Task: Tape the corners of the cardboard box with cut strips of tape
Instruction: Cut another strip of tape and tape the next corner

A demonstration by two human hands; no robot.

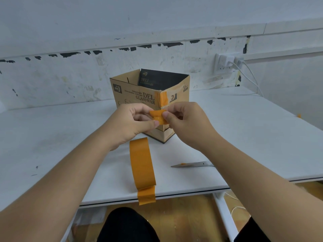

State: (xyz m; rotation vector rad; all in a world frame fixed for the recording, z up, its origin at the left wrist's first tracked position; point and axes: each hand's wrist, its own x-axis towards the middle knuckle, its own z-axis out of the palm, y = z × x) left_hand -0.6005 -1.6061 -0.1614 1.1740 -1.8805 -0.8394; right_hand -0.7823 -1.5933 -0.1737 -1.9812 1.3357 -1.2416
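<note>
Tape strip (158,117) pinched between both hands — left hand (130,123), right hand (189,123)

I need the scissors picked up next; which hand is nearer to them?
Right. The right hand is above the scissors, which lie beside its forearm; the left hand is farther across, beyond the tape roll.

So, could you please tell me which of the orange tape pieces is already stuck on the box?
The strip on the cardboard box's near upper corner. The crumpled piece is pinched between both hands, and the long strip lies on the table, its end overhanging the edge.
</note>
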